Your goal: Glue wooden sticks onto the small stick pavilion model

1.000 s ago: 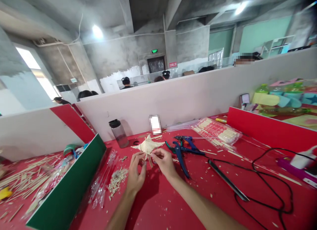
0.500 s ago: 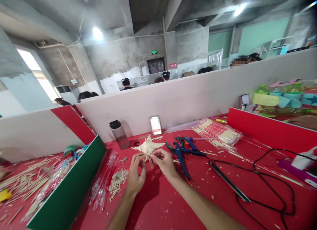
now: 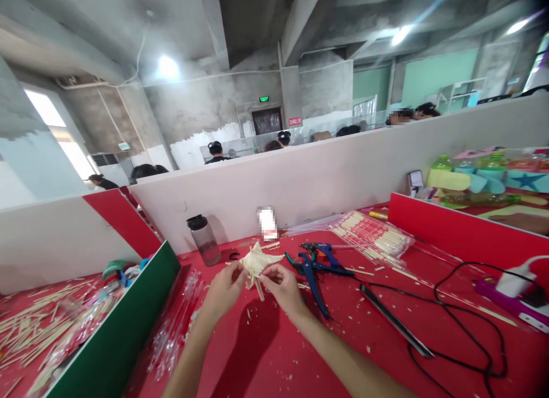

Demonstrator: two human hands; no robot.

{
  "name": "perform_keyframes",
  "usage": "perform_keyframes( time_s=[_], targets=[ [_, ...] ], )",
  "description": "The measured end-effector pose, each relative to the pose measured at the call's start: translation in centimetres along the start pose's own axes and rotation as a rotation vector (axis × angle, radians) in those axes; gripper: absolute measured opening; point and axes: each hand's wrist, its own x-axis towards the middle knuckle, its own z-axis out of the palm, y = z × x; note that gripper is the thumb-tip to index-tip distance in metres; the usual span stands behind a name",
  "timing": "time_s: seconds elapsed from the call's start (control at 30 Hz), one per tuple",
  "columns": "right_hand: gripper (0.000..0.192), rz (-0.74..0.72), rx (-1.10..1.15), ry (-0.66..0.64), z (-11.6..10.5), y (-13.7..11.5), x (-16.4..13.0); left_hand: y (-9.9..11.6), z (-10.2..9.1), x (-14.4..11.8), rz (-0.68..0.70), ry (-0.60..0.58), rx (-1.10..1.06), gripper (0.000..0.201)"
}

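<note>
A star-shaped piece made of glued wooden sticks [image 3: 256, 261] is held just above the red table [image 3: 300, 352]. My left hand [image 3: 225, 289] pinches its lower left side. My right hand [image 3: 281, 286] pinches its lower right side, near a short stick that juts down from the piece. Both hands meet under the star, fingers closed on it.
Blue-handled cutters [image 3: 311, 266] and a blue glue gun [image 3: 319, 249] lie right of my hands. A dark bottle [image 3: 203, 239] stands behind. Packs of sticks [image 3: 373, 235], a black cable [image 3: 463, 323], a black bar [image 3: 397, 321], a green divider [image 3: 115, 341] and clear glue sticks [image 3: 171, 329] surround the spot.
The view tilted and shifted slightly. My left hand rose from the table and turned more toward the star; the star stays gripped by both hands.
</note>
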Motion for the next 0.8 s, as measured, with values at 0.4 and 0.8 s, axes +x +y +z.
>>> perform_keyframes(
  time_s=[0.4, 0.8],
  targets=[
    [0.033, -0.013, 0.009, -0.016, 0.0, 0.1, -0.1, 1.5, -1.7, 3.8, -0.050, -0.411, 0.115, 0.018],
    [0.027, -0.032, -0.020, -0.015, -0.1, 1.0, 0.0, 1.1, -1.4, 4.4, -0.099, -0.463, 0.069, 0.017]
  ],
)
